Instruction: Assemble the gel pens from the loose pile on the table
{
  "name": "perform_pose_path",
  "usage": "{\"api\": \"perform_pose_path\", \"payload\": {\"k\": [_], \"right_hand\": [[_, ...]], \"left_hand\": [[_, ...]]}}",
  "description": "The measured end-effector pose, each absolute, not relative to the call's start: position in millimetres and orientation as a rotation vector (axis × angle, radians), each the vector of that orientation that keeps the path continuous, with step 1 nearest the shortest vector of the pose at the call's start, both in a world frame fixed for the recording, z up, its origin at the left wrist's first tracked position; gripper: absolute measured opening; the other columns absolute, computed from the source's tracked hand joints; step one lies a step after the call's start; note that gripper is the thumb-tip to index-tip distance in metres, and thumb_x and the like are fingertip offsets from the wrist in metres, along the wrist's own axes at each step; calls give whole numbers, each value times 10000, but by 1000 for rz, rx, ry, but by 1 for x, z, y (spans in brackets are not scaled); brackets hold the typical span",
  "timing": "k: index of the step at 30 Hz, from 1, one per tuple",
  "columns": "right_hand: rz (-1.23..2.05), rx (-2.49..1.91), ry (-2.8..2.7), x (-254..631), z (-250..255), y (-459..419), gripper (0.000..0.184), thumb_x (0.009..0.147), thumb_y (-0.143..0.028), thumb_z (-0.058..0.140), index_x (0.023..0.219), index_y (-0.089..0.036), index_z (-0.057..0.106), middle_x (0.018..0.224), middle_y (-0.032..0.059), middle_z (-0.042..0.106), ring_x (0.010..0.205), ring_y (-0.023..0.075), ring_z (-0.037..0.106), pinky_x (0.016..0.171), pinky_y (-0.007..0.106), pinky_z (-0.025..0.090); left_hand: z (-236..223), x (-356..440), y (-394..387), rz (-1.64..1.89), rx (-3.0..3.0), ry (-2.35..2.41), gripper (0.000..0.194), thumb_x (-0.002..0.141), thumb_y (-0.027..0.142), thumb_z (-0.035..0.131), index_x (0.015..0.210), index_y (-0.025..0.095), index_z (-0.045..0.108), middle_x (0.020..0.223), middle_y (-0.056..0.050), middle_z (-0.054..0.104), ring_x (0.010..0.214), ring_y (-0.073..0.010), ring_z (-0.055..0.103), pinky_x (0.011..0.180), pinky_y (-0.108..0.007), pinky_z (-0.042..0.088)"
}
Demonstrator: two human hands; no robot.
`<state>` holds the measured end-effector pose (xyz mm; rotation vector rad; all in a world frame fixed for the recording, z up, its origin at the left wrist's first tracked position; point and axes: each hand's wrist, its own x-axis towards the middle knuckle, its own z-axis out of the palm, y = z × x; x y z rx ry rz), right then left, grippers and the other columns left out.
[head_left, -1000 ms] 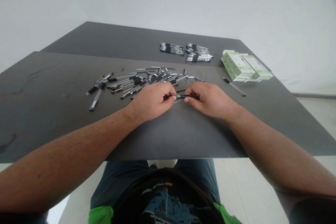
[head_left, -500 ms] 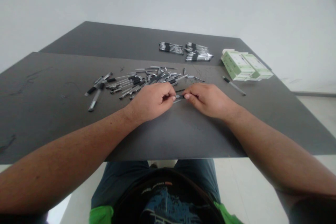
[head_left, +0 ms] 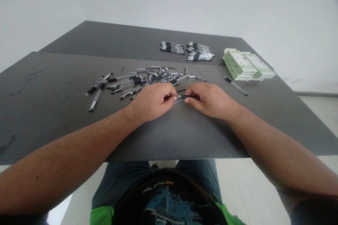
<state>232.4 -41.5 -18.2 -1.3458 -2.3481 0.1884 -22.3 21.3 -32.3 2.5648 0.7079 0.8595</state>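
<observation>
A pen (head_left: 181,96) with a clear tip end and a dark length lies level between my two hands. My left hand (head_left: 155,100) is closed, pinching its left end between thumb and fingertips. Around its dark right part sits my right hand (head_left: 208,99), with thumb below and fingers above; the far end is hidden in the palm. Just behind my left hand spreads a loose pile of pens (head_left: 142,82), with pen parts among them. A thin clear piece and a dark stick lie on the table close to the held pen, partly covered by my hands.
Bundled pens (head_left: 171,47) and more stacked pens (head_left: 200,56) lie farther back on the dark table (head_left: 163,144). Green and white boxes (head_left: 240,65) stand at the right, with a single pen (head_left: 236,86) before them. Several crossed pens (head_left: 99,89) lie left of the pile.
My right hand's thumb and fingers have parted slightly, and more of the pen's dark part shows between them. My left hand keeps its pinch in the same place.
</observation>
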Motion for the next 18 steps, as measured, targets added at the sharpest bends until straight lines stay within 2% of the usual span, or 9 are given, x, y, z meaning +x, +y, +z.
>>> {"api": "perform_pose_path", "payload": {"k": [4, 6, 9, 11, 14, 16, 18], "right_hand": [[199, -1325, -2394, 231, -18, -42, 218, 1099, -316, 567, 1095, -207, 755, 1005, 91, 816, 927, 252, 729, 834, 363, 500], [210, -1326, -2357, 231, -18, -41, 160, 1055, -306, 642, 1124, -204, 745, 1016, 79, 811, 914, 240, 726, 826, 349, 501], [196, -1345, -2328, 232, -18, -41, 113, 983, -296, 735, 1055, -209, 722, 938, 48, 780, 837, 221, 695, 762, 328, 478], [186, -1325, -2369, 233, -19, -40, 125, 1039, -314, 668, 1024, -206, 728, 918, 62, 776, 842, 231, 692, 766, 340, 476], [192, -1270, -2410, 234, -19, -40, 273, 1121, -331, 531, 1078, -189, 759, 975, 99, 798, 919, 255, 715, 833, 366, 499], [192, -1269, -2375, 233, -19, -41, 221, 1090, -323, 587, 1115, -184, 757, 990, 90, 796, 914, 247, 717, 830, 358, 503], [185, -1289, -2324, 233, -17, -42, 141, 997, -293, 710, 1090, -191, 739, 955, 60, 774, 858, 225, 698, 787, 336, 493]], "left_hand": [[-33, -22, 22, 861, 2564, 714, 83, 941, 211, 642, 943, 219, 725, 866, -3, 772, 790, -185, 708, 743, -321, 502], [-33, -22, 22, 875, 2562, 705, 83, 946, 212, 641, 944, 216, 724, 863, -3, 770, 787, -182, 708, 742, -317, 503], [-34, -22, 22, 886, 2574, 685, 86, 952, 223, 639, 939, 213, 723, 846, -3, 762, 793, -183, 711, 739, -313, 498], [-34, -22, 22, 887, 2575, 685, 86, 945, 221, 640, 942, 212, 725, 844, -2, 761, 798, -183, 713, 737, -311, 493], [-33, -22, 22, 882, 2571, 699, 91, 946, 230, 637, 937, 210, 725, 841, -1, 758, 786, -181, 705, 725, -312, 480], [-33, -22, 22, 878, 2573, 700, 99, 954, 245, 634, 933, 208, 724, 839, -4, 756, 783, -182, 701, 720, -314, 474], [-33, -23, 22, 880, 2570, 702, 103, 957, 248, 633, 936, 207, 725, 847, -5, 760, 792, -184, 704, 724, -315, 475]]}}
